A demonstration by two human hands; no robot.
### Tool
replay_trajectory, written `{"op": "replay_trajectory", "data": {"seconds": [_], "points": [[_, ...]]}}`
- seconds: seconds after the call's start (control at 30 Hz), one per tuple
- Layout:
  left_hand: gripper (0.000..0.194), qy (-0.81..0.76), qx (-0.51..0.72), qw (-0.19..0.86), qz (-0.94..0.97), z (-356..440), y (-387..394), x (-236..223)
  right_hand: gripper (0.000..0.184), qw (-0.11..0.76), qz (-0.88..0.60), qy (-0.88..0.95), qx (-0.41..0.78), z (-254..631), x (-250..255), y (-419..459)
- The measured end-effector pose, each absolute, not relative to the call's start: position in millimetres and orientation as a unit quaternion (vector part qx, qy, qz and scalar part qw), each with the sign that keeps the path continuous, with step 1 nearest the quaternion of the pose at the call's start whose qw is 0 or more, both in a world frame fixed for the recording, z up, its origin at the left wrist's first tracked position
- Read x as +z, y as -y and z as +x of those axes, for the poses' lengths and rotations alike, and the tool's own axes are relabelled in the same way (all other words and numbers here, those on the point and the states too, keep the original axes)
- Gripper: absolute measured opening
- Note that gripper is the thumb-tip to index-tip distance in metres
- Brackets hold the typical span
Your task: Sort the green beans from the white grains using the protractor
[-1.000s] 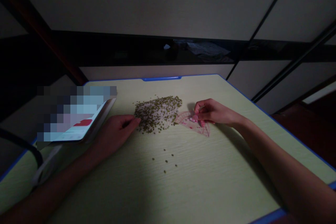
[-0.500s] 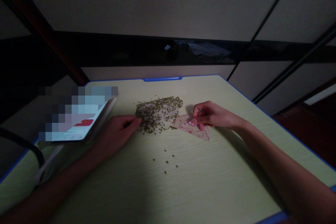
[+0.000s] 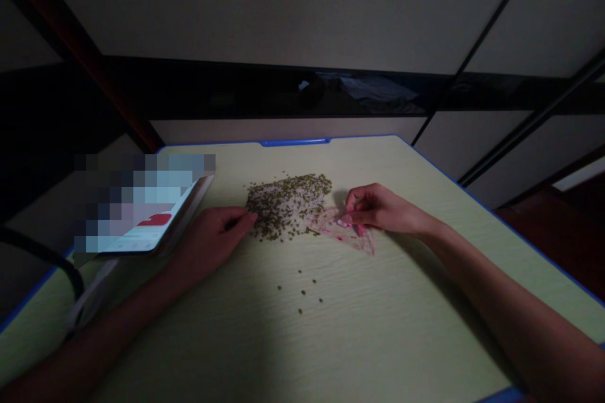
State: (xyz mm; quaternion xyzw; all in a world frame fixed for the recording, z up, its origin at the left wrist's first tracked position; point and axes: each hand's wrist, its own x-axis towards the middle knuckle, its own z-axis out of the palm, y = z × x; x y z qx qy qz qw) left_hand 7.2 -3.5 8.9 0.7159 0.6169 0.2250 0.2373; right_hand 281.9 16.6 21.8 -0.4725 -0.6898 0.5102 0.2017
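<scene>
A spread-out pile of small green beans mixed with pale grains (image 3: pixel 290 204) lies on the table. My right hand (image 3: pixel 373 208) is closed on a clear pink protractor (image 3: pixel 343 233), pinching its attached pink part between thumb and fingers. The protractor lies low over the tabletop, its left end touching or overlapping the pile's right edge. At the pile's left edge rests my left hand (image 3: pixel 217 233), its fingers curled and thumb near the beans. Whether anything is between those fingertips is hidden.
Several loose beans (image 3: pixel 303 293) lie nearer to me on the pale table (image 3: pixel 378 334), which has a blue rim. A lit tablet (image 3: pixel 142 227), partly pixelated, leans at the left, with a dark cable (image 3: pixel 57 258) beside it. Cabinet panels (image 3: pixel 283 6) stand behind the table.
My right hand has slid the protractor slightly left, toward the pile. My left hand stays at the pile's left edge. The camera view has shifted a little.
</scene>
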Motion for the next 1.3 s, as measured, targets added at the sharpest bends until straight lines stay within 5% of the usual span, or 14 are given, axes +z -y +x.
{"op": "replay_trajectory", "data": {"seconds": [1.3], "points": [[0.037,-0.611,0.229,0.230,0.722,5.7,3.0,6.8,0.018,0.240,-0.456,0.698,0.498,267.5,13.1,-14.4]]}}
